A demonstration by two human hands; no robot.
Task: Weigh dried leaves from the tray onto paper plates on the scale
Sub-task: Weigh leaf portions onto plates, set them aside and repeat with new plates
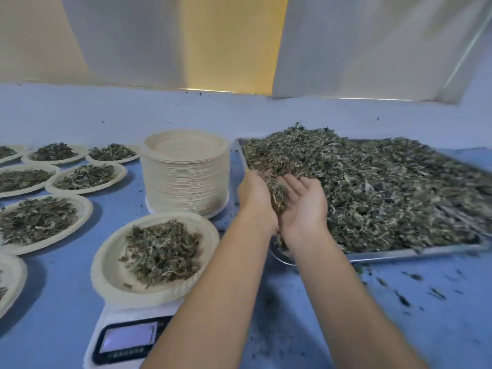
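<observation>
A metal tray [415, 253] heaped with dried leaves [386, 187] lies on the right of the blue table. Over the tray's near left corner, my left hand [253, 194] and my right hand [306, 201] are cupped side by side, with a clump of leaves [277, 194] held between them. The right palm faces up with its fingers fairly straight. The left hand's fingers are hidden in the leaves. A paper plate [111, 270] with a pile of leaves sits on the white scale [117, 323] at the front left; the scale's display is too blurred to read.
A tall stack of empty paper plates [186, 177] stands left of the tray. Several filled plates [40, 222] cover the table's left side. Loose leaf bits [415, 286] lie scattered in front of the tray. A white curtain [372, 43] hangs behind.
</observation>
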